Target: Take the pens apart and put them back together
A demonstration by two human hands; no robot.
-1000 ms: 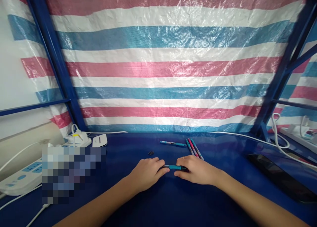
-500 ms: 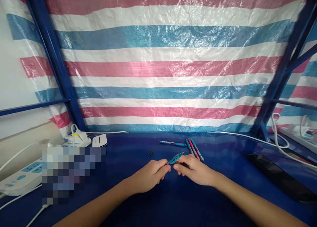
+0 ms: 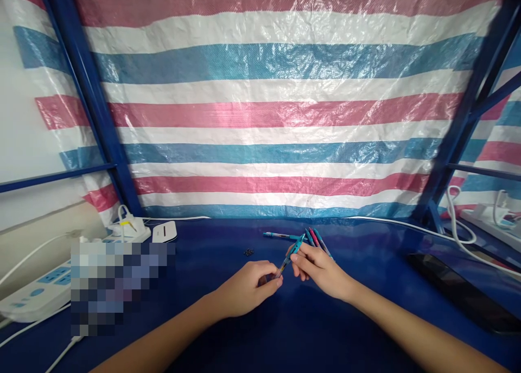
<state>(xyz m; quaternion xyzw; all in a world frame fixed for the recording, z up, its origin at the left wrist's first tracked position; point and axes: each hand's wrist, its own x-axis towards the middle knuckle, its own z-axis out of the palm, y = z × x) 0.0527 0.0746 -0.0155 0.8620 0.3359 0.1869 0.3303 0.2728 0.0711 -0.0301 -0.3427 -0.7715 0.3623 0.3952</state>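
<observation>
A teal pen [image 3: 293, 252] is held tilted just above the blue table [image 3: 228, 329], its upper end pointing away from me. My right hand [image 3: 319, 270] pinches the pen's upper part. My left hand [image 3: 248, 287] is closed, its fingertips pinching the pen's lower end. Just behind my right hand lie two more pens [image 3: 318, 239], one pink and one teal. A further teal pen [image 3: 280, 235] lies flat to their left. A small cluster of dark bits [image 3: 248, 251] sits on the table left of the pens.
A striped tarp [image 3: 268, 107] hangs behind the table between blue frame posts [image 3: 87, 96]. White power strips [image 3: 35, 294] with cables and a small white box [image 3: 164, 231] lie at the left. A black flat device [image 3: 459, 294] lies at the right, near a white cable [image 3: 459, 232].
Both hands lifted the teal pen off the table. It went from lying flat to steeply tilted, and my right hand moved up and away toward the other pens.
</observation>
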